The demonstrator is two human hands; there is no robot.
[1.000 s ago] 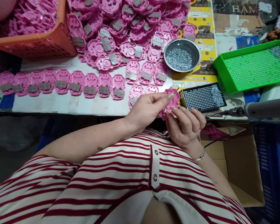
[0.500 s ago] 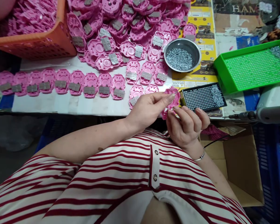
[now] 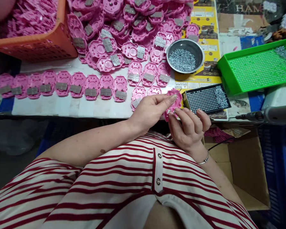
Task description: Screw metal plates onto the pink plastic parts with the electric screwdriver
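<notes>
At the front edge of the tabletop (image 3: 97, 109), in the head view, is a pink part (image 3: 176, 103); the left hand (image 3: 147, 113) grips it from its left side, with the thumb on top; the right hand (image 3: 188, 128) has curled fingers, with the tips at the part's near end; it is too small to tell if they pinch the part or a tiny bit on it. The part's long way runs away from the body, leaning a little right; the right hand is closest to the near end, the left thumb to the far end. Just right of the part is a black tray (image 3: 200, 100); a metal bowl (image 3: 198, 57) sits farther back; more pink parts (image 3: 92, 83) lie in a row to the left.
</notes>
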